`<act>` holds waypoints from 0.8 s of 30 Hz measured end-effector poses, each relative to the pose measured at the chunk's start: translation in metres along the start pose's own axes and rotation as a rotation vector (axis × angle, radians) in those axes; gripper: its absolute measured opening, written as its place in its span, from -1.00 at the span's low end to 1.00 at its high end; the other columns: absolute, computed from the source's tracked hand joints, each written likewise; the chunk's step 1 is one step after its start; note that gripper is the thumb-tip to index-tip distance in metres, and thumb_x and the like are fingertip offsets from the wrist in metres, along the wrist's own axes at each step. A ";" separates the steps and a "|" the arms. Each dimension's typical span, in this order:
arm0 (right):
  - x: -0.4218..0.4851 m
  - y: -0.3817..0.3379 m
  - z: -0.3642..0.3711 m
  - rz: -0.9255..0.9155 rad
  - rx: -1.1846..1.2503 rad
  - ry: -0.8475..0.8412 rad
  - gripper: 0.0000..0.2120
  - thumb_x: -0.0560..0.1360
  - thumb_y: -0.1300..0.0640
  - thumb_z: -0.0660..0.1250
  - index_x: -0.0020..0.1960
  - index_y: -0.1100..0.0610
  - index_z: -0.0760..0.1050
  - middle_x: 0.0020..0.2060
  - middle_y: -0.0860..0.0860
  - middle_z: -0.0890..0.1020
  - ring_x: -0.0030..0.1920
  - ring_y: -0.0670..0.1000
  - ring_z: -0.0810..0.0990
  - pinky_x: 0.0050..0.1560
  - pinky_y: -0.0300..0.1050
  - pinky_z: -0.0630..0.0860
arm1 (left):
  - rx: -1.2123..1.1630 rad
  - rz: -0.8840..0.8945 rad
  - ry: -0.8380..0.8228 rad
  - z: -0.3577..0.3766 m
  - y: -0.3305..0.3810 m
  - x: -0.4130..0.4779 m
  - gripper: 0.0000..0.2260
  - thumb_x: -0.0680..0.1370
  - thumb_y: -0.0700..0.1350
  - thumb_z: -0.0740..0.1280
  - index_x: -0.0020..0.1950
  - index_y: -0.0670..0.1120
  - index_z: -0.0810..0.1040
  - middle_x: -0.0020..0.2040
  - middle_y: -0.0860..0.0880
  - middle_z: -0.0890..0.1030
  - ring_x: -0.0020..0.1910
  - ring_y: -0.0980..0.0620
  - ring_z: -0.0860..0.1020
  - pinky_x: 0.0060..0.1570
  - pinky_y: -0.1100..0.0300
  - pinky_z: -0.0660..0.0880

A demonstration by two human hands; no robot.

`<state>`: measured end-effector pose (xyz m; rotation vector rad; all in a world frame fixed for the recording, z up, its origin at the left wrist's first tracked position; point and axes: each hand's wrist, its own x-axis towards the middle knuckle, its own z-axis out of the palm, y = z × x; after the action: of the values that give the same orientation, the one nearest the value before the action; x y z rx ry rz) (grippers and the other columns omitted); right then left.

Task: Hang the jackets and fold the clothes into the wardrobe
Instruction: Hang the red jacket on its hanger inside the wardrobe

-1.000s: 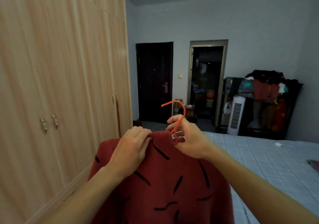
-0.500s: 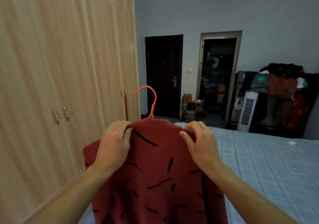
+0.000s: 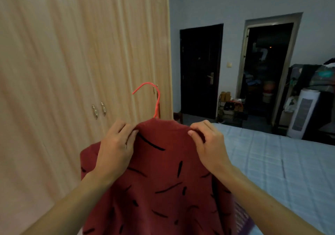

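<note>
A dark red jacket (image 3: 163, 180) with short black dashes hangs in front of me on an orange hanger, whose hook (image 3: 154, 97) sticks up out of the collar. My left hand (image 3: 116, 147) pinches the left side of the collar. My right hand (image 3: 208, 144) pinches the right side. The hanger's shoulders are hidden inside the jacket. The wooden wardrobe (image 3: 72, 62) stands right behind the jacket on the left, its doors shut, with two metal handles (image 3: 98, 110) at hand height.
A bed with a pale blue quilt (image 3: 281, 162) fills the right side. Behind it are a dark door (image 3: 201, 69), an open doorway (image 3: 266, 71), a white tower fan (image 3: 302, 118) and a rack piled with clothes (image 3: 317, 75).
My right hand let go of the hanger hook and took the right side of the collar. The view turned left, nearer the wardrobe doors.
</note>
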<state>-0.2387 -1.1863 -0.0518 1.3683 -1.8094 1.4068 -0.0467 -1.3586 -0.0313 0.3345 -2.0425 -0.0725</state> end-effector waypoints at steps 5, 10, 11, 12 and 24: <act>0.023 -0.049 0.044 -0.124 0.096 -0.034 -0.95 0.55 0.26 0.36 -0.03 0.19 0.60 -0.15 -0.03 0.57 -0.14 -0.15 0.54 -0.05 -0.37 0.43 | 0.034 -0.039 0.005 -0.063 -0.028 -0.008 -0.82 0.61 -0.14 0.24 0.00 -0.20 0.59 -0.12 -0.04 0.51 -0.17 -0.04 0.51 -0.13 0.02 0.46; 0.044 -0.129 0.108 -0.302 0.212 -0.143 -0.97 0.54 0.25 0.38 -0.06 0.19 0.61 -0.19 -0.02 0.57 -0.18 -0.10 0.55 -0.10 -0.28 0.44 | 0.084 -0.055 0.072 -0.138 -0.072 -0.027 -0.84 0.61 -0.19 0.24 0.01 -0.21 0.60 -0.13 0.03 0.47 -0.23 0.01 0.47 -0.21 0.06 0.44; 0.048 -0.146 0.120 -0.346 0.230 -0.189 -0.96 0.54 0.24 0.38 -0.06 0.19 0.61 -0.20 -0.02 0.57 -0.18 -0.09 0.55 -0.11 -0.26 0.44 | 0.087 -0.053 0.088 -0.153 -0.081 -0.032 -0.84 0.61 -0.20 0.25 0.01 -0.21 0.60 -0.14 0.03 0.47 -0.25 0.02 0.47 -0.22 0.06 0.44; 0.051 -0.164 0.133 -0.382 0.253 -0.242 -0.95 0.54 0.23 0.38 -0.05 0.19 0.62 -0.21 -0.03 0.57 -0.18 -0.09 0.55 -0.11 -0.25 0.44 | 0.091 -0.056 0.102 -0.167 -0.090 -0.038 -0.84 0.61 -0.20 0.25 0.00 -0.22 0.61 -0.15 0.02 0.48 -0.25 0.01 0.48 -0.24 0.05 0.45; 0.052 -0.250 0.243 -0.325 0.329 -0.555 -0.84 0.50 0.07 0.45 0.06 0.06 0.63 -0.08 -0.10 0.66 -0.05 -0.17 0.58 -0.05 -0.36 0.45 | 0.351 -0.211 0.288 -0.286 -0.181 -0.091 -0.89 0.55 -0.35 0.34 0.00 -0.27 0.66 -0.15 -0.12 0.59 -0.23 0.02 0.53 -0.09 0.46 0.32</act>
<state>0.0144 -1.4229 0.0130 2.2892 -1.5872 1.2642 0.2808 -1.4826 -0.0076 0.7360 -1.7240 0.1974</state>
